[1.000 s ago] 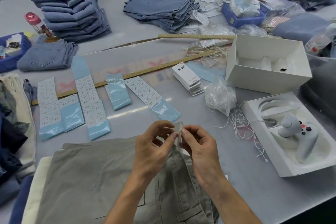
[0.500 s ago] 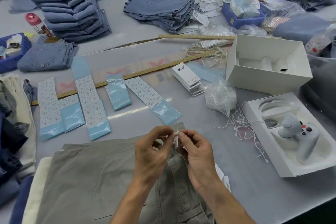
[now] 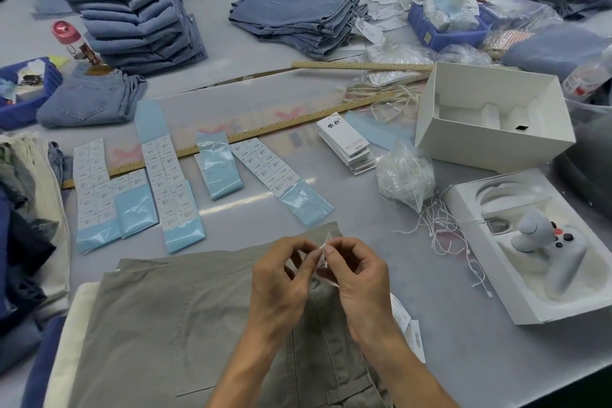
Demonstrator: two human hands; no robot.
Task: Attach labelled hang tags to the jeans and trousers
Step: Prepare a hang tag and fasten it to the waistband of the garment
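Grey-green trousers (image 3: 185, 325) lie flat on the table in front of me. My left hand (image 3: 281, 278) and my right hand (image 3: 357, 278) meet fingertip to fingertip above the waistband, both pinching a small white hang tag (image 3: 323, 270) with its thin string. Most of the tag is hidden by my fingers. A stack of white hang tags (image 3: 344, 141) sits in the middle of the table. Strips of small printed labels (image 3: 165, 169) on blue backing lie to the left of it. A clear bag of white tag strings (image 3: 405, 177) lies to the right.
Loose strings (image 3: 440, 228) trail by a white box with a grey controller (image 3: 543, 242). An open white box (image 3: 493, 116) stands behind it. Two wooden rulers (image 3: 271, 127) cross the table. Folded jeans stacks (image 3: 132, 10) and blue bins (image 3: 447, 30) fill the far side.
Both hands stay together over the waistband with the tag and have drifted slightly toward me. The fingers have shifted a little on the tag.
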